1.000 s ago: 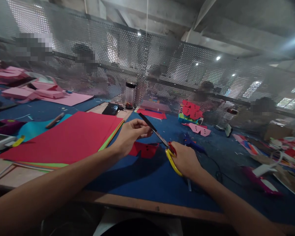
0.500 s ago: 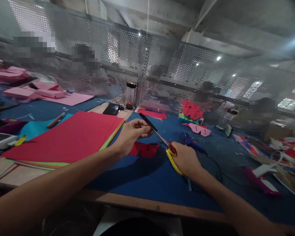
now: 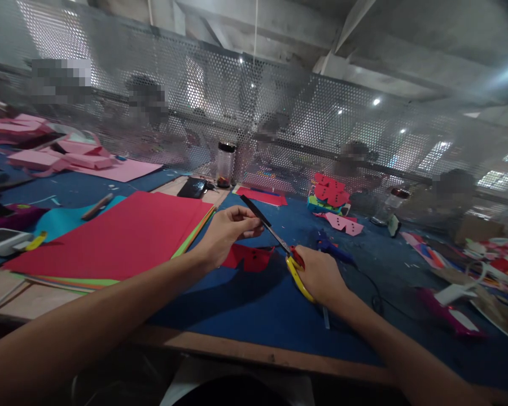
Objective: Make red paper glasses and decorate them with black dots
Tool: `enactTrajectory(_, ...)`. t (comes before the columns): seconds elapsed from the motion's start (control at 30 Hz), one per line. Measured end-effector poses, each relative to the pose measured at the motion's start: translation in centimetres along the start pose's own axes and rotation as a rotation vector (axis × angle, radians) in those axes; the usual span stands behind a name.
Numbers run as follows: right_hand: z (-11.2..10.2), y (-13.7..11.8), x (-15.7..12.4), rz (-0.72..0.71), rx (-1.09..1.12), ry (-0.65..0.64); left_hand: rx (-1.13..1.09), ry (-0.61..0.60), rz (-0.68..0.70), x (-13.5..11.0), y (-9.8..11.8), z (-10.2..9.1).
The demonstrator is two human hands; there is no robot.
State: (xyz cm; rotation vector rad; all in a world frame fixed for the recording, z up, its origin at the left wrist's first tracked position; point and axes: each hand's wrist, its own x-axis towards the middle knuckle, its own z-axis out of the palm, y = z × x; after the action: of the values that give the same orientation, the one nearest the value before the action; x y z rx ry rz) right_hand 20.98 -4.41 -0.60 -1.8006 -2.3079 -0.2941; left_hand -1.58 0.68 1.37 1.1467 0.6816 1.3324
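My left hand [image 3: 232,228] pinches a narrow black strip [image 3: 256,210], which looks like paper and slants down toward the right. My right hand [image 3: 322,276] is wrapped around the handles of a pair of scissors [image 3: 297,276], yellow and red. Their blades point up and left, meeting the lower end of the strip; whether they are cutting into it I cannot tell. Below my left hand lies a red cut-out piece of paper [image 3: 254,259] with dark dots, partly hidden by the hand. A blue glue gun [image 3: 332,247] with a cable lies just beyond my right hand.
A stack of coloured sheets, red on top [image 3: 122,231], lies at left. Red and pink dotted cut-outs [image 3: 332,192] are piled farther back. A lidded jar [image 3: 226,163] stands before the perforated metal screen [image 3: 288,107]. Purple-handled tool [image 3: 449,316] and paper scraps [image 3: 427,251] lie right.
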Motion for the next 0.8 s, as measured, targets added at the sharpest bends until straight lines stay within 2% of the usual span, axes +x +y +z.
enactTrajectory(0.3, -0.30, -0.09, -0.04, 0.001, -0.015, -0.009, -0.006, 0.000, -0.020, -0.17, 0.31, 0.18)
enactTrajectory(0.6, -0.48, -0.18, 0.11, 0.030, -0.036, -0.048, -0.046, -0.058, -0.004, 0.04, -0.19, -0.29)
enactTrajectory(0.8, -0.65, -0.35, 0.01, 0.020, -0.041, -0.063, -0.041, -0.040, -0.010, -0.02, 0.03, -0.11)
